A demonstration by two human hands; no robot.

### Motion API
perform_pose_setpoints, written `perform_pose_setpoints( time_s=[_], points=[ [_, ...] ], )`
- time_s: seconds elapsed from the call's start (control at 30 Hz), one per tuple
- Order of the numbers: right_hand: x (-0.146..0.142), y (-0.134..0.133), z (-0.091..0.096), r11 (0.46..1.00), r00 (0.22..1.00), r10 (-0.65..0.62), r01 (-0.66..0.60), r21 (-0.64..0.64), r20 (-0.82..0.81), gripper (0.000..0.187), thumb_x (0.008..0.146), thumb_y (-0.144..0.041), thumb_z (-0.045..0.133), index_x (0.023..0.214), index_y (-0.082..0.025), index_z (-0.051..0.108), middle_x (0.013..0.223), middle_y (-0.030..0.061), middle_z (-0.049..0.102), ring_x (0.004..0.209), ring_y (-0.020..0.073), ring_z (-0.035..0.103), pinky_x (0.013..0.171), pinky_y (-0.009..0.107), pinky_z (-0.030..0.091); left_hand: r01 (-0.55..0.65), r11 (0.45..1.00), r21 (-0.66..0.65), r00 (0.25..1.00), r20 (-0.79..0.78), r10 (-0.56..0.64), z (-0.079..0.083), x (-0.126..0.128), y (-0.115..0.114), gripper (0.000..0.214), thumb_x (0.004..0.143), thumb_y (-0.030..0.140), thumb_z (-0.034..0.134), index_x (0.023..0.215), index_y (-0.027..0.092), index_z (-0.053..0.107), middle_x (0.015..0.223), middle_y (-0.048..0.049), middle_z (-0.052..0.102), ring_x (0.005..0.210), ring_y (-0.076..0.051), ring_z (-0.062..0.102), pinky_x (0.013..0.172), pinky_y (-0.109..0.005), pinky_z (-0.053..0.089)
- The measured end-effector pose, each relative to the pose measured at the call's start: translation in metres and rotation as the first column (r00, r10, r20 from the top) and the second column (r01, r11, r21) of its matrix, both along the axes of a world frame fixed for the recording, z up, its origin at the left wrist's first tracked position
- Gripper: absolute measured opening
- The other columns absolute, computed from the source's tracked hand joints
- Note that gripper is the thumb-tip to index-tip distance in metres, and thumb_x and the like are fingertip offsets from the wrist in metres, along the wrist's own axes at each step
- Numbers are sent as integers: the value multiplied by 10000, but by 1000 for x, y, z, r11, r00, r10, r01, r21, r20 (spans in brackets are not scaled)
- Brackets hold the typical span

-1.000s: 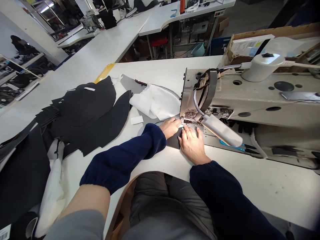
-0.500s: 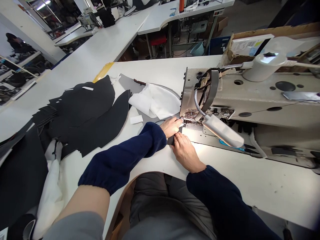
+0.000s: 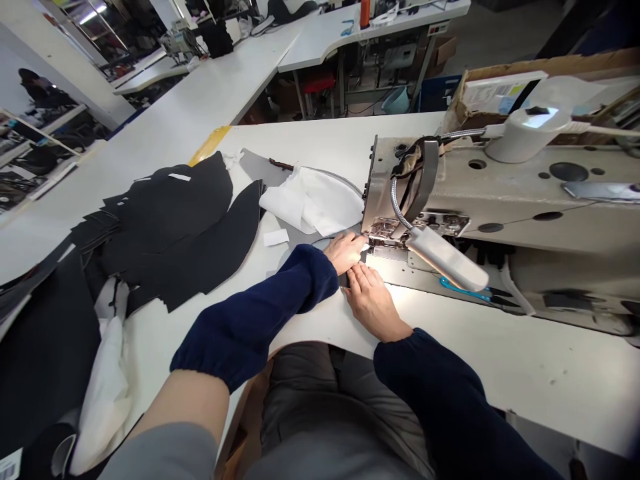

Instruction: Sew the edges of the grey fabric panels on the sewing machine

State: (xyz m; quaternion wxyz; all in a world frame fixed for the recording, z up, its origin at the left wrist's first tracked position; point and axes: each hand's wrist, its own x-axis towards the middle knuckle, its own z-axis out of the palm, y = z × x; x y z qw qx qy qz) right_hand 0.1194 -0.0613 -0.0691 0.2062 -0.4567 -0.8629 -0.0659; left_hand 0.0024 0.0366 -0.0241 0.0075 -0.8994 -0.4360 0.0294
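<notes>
A grey fabric piece (image 3: 343,281) with white fabric (image 3: 333,203) on top runs up to the needle area of a sewing machine (image 3: 480,183). My left hand (image 3: 344,252) is closed on the fabric edge right beside the presser foot, fingertips pinched together. Just nearer to me, my right hand (image 3: 373,300) presses its fingers together on the same grey fabric and touches the left fingers. A lamp (image 3: 447,259) on a flexible neck lights the spot. The needle itself is hidden.
Stacked dark fabric panels (image 3: 170,233) spread over the table's left side. A small white label (image 3: 276,237) lies near my left sleeve. Blue-handled snips (image 3: 463,288) rest by the machine bed. A cardboard box (image 3: 550,67) stands behind the machine.
My hands and the fabric have shifted very slightly toward the needle area. The view has tilted a little; the hold looks the same.
</notes>
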Motion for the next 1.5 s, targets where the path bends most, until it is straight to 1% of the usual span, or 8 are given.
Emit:
perform_pose_setpoints(
  time_s=[0.13, 0.3, 0.6, 0.73, 1.03, 1.3, 1.4, 1.5],
  points=[
    [0, 1, -1, 1000, 1000, -11, 11, -18, -3, 411, 940, -231, 415, 1212, 40, 560, 1324, 276, 494, 1259, 366, 445, 996, 505, 410, 0, 1000, -4, 1000, 28, 1, 2, -1, 6, 257, 935, 149, 394, 1144, 136, 544, 1032, -90, 602, 1055, -217, 529, 904, -319, 435],
    [0, 2, -1, 999, 1000, -8, 8, -34, -6, 417, 942, -241, 417, 1225, 34, 555, 1337, 273, 482, 1274, 362, 431, 1007, 508, 401, 38, 999, 16, 999, 24, -38, -2, -4, 9, 261, 937, 154, 392, 1147, 132, 545, 1078, -96, 602, 1066, -225, 519, 893, -326, 442],
    [0, 1, -1, 1000, 1000, -21, 21, -2, 9, 419, 939, -239, 417, 1218, 39, 561, 1332, 260, 493, 1265, 360, 442, 1005, 495, 410, 13, 1000, 17, 1000, -2, -13, 2, -1, 6, 273, 931, 131, 379, 1147, 138, 547, 1122, -92, 599, 1086, -232, 503, 898, -363, 419],
    [0, 1, -2, 1000, 1000, -6, 6, 1, -17, 418, 939, -251, 437, 1223, 28, 561, 1329, 262, 497, 1277, 355, 434, 1023, 495, 396, 9, 998, 60, 1000, -14, -8, -2, -2, 2, 295, 925, 131, 378, 1173, 137, 539, 1185, -105, 570, 1076, -248, 492, 844, -385, 417],
    [8, -1, 0, 996, 997, 61, -58, 63, -45, 326, 933, -201, 442, 1162, -56, 625, 1247, 192, 592, 1221, 302, 509, 1011, 458, 438, -113, 987, 117, 992, 67, 106, -3, 1, -6, 330, 937, 125, 329, 1198, 150, 529, 1144, -103, 573, 1042, -255, 489, 790, -373, 420],
    [8, 1, 3, 992, 995, 90, -85, 97, -52, 308, 919, -178, 453, 1113, -21, 634, 1205, 207, 614, 1187, 300, 538, 981, 440, 477, -179, 980, 87, 982, 84, 171, 1, 4, -11, 328, 941, 114, 297, 1157, 104, 544, 1133, -132, 555, 1039, -263, 489, 814, -379, 431],
    [7, -8, 5, 991, 991, 111, -105, 80, -70, 303, 916, -145, 439, 1121, -19, 624, 1221, 215, 601, 1217, 299, 514, 985, 443, 479, -181, 980, 77, 981, 80, 175, 4, 1, -17, 297, 916, 97, 343, 1122, 94, 556, 1104, -138, 565, 1024, -259, 502, 804, -369, 444],
    [5, -36, 10, 992, 984, 126, -125, 13, -124, 309, 924, -136, 422, 1167, -62, 597, 1268, 189, 577, 1238, 289, 497, 1003, 478, 463, -136, 989, 60, 990, 36, 134, 7, -18, -38, 315, 835, 78, 470, 1139, 84, 550, 1090, -139, 571, 1013, -266, 509, 798, -359, 460]
  ],
)
